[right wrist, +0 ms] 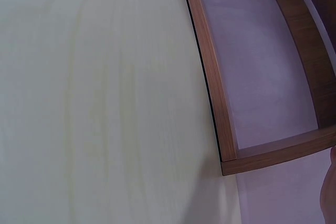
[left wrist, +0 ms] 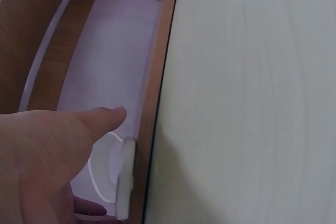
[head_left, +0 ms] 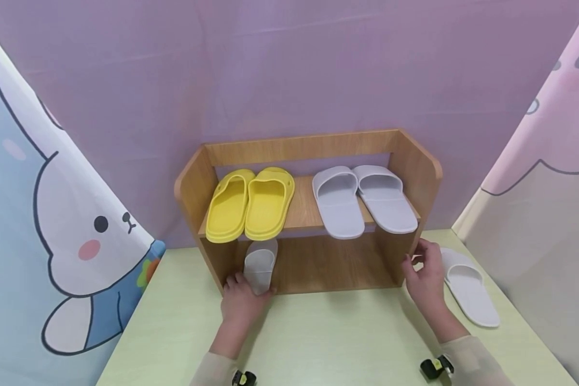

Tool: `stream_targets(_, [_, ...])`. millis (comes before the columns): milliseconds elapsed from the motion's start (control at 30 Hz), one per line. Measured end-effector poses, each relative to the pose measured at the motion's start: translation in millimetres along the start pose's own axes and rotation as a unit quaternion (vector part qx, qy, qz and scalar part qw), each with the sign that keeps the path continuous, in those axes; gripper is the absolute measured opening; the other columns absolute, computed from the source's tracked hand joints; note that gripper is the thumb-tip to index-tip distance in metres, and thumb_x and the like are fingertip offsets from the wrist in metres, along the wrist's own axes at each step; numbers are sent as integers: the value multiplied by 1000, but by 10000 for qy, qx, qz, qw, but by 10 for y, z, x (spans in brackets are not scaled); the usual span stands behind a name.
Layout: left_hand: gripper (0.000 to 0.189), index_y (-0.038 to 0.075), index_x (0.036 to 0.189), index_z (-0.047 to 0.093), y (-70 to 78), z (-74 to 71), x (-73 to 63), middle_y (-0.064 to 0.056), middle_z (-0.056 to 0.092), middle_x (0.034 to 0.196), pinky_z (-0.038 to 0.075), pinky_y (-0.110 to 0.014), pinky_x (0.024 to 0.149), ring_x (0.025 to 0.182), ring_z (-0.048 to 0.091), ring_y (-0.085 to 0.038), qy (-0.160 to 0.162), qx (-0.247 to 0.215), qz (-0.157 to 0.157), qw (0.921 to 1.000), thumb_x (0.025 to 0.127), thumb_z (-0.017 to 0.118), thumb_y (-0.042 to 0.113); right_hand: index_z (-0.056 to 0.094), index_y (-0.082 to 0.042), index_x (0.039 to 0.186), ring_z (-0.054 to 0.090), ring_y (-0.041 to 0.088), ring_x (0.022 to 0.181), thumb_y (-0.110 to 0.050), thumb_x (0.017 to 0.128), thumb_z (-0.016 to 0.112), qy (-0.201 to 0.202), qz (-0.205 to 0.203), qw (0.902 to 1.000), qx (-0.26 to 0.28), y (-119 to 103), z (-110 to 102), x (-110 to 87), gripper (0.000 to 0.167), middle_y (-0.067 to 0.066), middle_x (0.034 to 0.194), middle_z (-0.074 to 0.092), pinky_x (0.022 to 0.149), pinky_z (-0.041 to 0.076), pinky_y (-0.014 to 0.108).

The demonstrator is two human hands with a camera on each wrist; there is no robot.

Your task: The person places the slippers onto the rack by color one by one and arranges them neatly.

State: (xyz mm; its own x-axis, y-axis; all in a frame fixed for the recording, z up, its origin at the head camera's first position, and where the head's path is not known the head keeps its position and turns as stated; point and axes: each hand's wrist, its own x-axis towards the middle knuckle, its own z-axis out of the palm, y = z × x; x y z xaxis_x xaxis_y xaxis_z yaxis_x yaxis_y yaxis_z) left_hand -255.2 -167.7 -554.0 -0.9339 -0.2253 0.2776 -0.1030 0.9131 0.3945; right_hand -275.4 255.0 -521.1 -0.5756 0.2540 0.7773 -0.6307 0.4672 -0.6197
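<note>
A small wooden shoe rack (head_left: 299, 142) stands on the table. My left hand (head_left: 243, 303) is at the front left of its lower shelf, by a white slipper (head_left: 259, 265) lying there. In the left wrist view the thumb (left wrist: 107, 119) points out straight above the slipper (left wrist: 126, 177), and the other fingers lie low by its end, partly hidden. My right hand (head_left: 424, 273) is at the rack's right side panel (head_left: 415, 177), fingertips right at its outer front edge. Another white slipper (head_left: 473, 295) lies on the table just right of that hand.
On the upper shelf, a pair of yellow clogs (head_left: 248, 206) sits at left and a pair of pale lilac slippers (head_left: 364, 201) at right. Behind the rack hangs a purple cloth (head_left: 289, 69). Printed curtains with cartoon animals flank the pale table (head_left: 338, 338).
</note>
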Motion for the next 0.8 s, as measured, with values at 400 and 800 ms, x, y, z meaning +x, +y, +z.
stream_targets(400, [92, -12, 134, 57, -47, -267, -88, -29, 60, 115, 64, -64, 70, 102, 65, -45, -41, -184, 356, 9992, 79, 97, 50, 56, 22, 129, 58, 9, 98, 31, 83, 62, -34, 77, 10000, 30, -15, -1, 5, 47, 27, 112, 56, 77, 46, 10])
stream_targets(800, [52, 1, 123, 75, -331, -552, -64, -15, 77, 114, 63, -59, 78, 100, 75, -37, -262, -901, 64, 9956, 94, 86, 42, 57, 21, 129, 59, 13, 97, 30, 83, 62, -27, 83, 10000, -23, -1, -1, 13, 47, 30, 113, 57, 73, 50, 19])
